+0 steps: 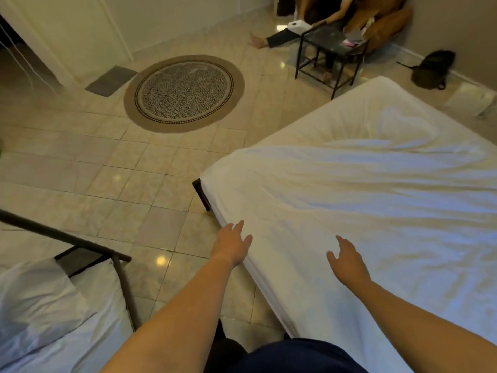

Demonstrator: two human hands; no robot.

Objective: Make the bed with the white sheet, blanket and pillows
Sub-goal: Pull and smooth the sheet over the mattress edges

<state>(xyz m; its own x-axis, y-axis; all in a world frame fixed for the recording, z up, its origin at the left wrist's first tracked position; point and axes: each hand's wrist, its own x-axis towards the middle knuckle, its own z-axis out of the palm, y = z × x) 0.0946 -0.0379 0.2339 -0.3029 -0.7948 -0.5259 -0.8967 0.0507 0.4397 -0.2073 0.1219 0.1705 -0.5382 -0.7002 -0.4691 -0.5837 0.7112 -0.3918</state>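
A bed fills the right half of the view, with a wrinkled white sheet (376,200) spread over the near part of the mattress (357,114). My left hand (231,244) reaches over the bed's left edge with fingers spread and holds nothing. Over the sheet, closer to the middle, my right hand (347,262) is stretched out flat with relaxed fingers. A white pillow (35,300) lies on a second bed at the lower left. No blanket is in view.
The second bed has a dark metal frame (121,267) at the lower left. A round patterned rug (184,93) lies on the tiled floor. At the back stand a small black table (332,47), a seated person (317,25) and a dark bag (431,68).
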